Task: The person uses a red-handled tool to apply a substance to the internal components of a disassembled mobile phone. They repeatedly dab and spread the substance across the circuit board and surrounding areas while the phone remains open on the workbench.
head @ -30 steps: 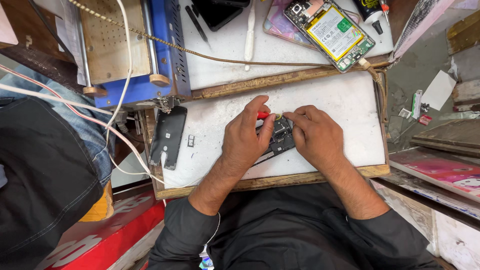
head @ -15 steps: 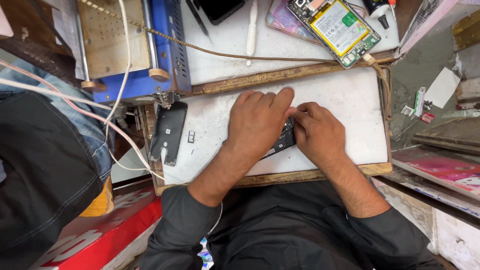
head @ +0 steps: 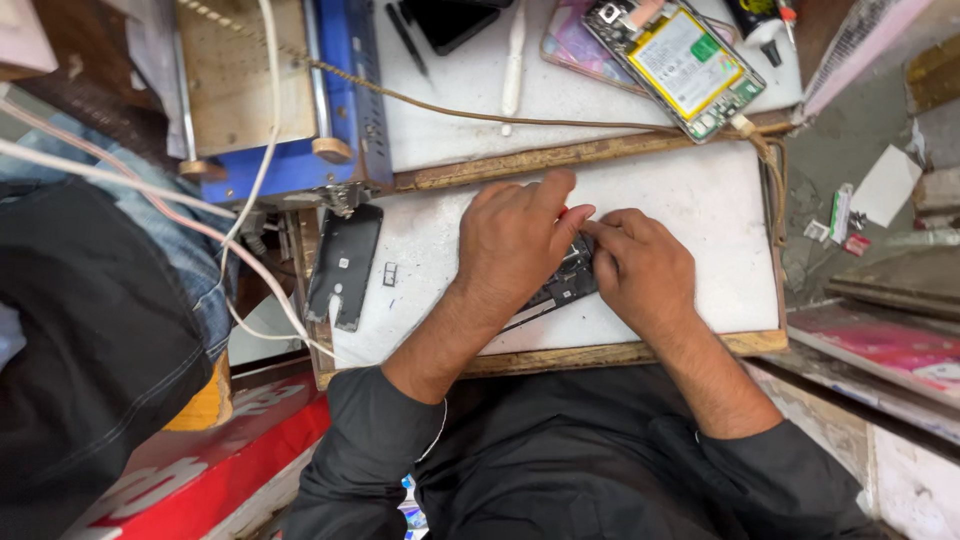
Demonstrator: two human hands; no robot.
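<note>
A dark phone part lies on the white board in the middle of the frame, mostly hidden under both hands. The left hand lies flat on it, fingers together. The right hand pinches its top edge beside something small and red. A black back cover lies to the left.
</note>
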